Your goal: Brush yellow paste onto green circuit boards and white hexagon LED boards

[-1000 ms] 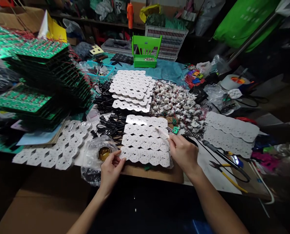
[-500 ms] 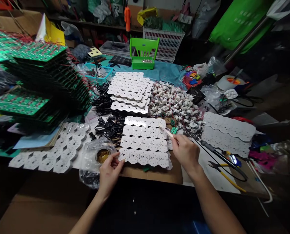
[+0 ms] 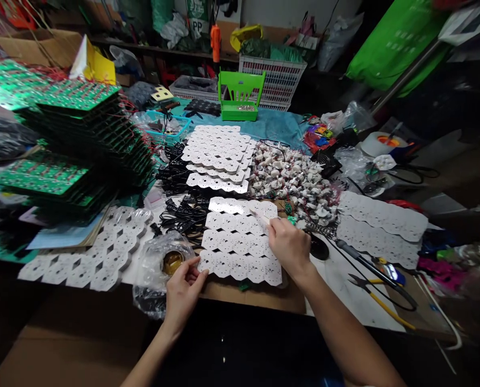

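White circuit board panel (image 3: 240, 242), with scalloped rows and diamond-shaped gaps, lies flat in front of me on brown cardboard. My left hand (image 3: 185, 282) pinches its lower left corner between thumb and fingers. In my closed right hand (image 3: 290, 244) is a slim pale stick (image 3: 260, 216), its far end over the panel's upper rows. Whether that end has bristles I cannot make out. A plastic bag (image 3: 149, 274) around an open tin of amber contents (image 3: 172, 262) sits beside my left hand.
More white panels (image 3: 217, 148) are stacked behind, with others at left (image 3: 92, 258) and right (image 3: 380, 220). Green boards (image 3: 74, 97) rise in a tall left stack. Black plug cables (image 3: 185, 217), small white parts (image 3: 290, 174), a soldering iron (image 3: 352, 250) and cutters (image 3: 379, 301) lie around.
My right hand has moved left, carrying the stick's end further over the panel's upper rows. My left hand stays at the lower left corner. The whole view has shifted slightly.
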